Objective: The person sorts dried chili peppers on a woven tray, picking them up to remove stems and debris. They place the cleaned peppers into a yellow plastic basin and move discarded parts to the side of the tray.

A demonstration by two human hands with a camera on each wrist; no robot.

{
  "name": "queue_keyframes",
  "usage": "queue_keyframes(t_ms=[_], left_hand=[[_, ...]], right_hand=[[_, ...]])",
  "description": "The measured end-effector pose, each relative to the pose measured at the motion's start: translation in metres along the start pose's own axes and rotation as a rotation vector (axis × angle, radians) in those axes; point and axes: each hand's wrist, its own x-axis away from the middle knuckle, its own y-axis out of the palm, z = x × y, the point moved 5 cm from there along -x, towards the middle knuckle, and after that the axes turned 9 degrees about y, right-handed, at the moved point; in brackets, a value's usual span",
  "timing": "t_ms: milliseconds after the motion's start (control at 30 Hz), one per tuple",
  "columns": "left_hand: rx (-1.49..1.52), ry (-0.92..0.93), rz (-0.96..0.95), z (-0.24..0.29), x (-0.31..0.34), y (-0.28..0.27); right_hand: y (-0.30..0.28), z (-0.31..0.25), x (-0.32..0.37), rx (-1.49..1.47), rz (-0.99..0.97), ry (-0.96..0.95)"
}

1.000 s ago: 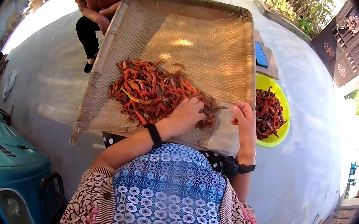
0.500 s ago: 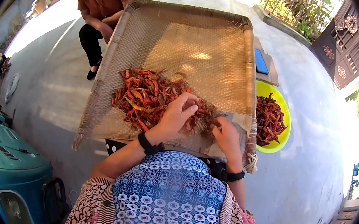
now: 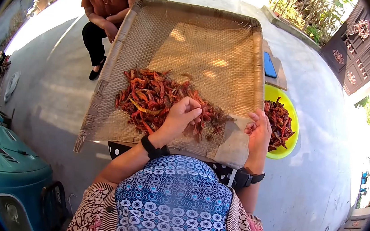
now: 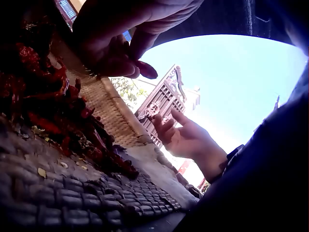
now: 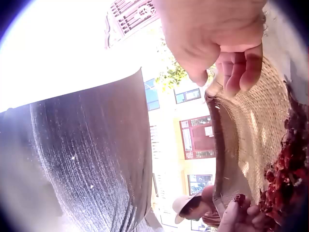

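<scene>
A heap of dried red chilies [image 3: 155,94] lies on a woven bamboo tray [image 3: 211,41] across the person's lap. Over the heap's near right side, the left hand [image 3: 181,117] pinches a dried chili [image 4: 146,70], whose dark red end sticks out past the fingertips in the left wrist view. The right hand [image 3: 258,134] is raised at the tray's right edge, beside the yellow bowl [image 3: 294,113]. Its fingers [image 5: 234,77] are loosely bent, with nothing visible between them. More dark red chilies [image 3: 276,125] fill the bowl.
A pale patch [image 3: 234,147] covers the tray's near right corner. Past the bowl, a blue phone [image 3: 269,65] lies on cardboard [image 3: 280,78]. Another person [image 3: 113,0] sits beyond the tray's far left. A teal machine [image 3: 14,156] stands at the left.
The left hand has lifted off the heap and drawn slightly back. The right hand dipped to the tray's near right corner, then moved up and right toward the bowl.
</scene>
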Motion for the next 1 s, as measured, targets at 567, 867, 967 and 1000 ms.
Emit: queue_keyframes(t_ms=[567,867,967,1000], left_hand=[[-0.425,0.053,-0.323,-0.022,0.004,0.012],[-0.914,0.192,-0.545,-0.031,0.017,0.019],[-0.884,0.178,-0.547,-0.033,0.017,0.017],[-0.886,0.174,-0.557,-0.033,0.018,0.017]], right_hand=[[0.002,0.002,0.004,0.080,-0.079,-0.013],[0.040,0.056,0.012,1.386,-0.097,-0.389],[0.050,0.057,0.015,1.474,-0.124,-0.359],[0.050,0.057,0.015,1.457,-0.123,-0.365]])
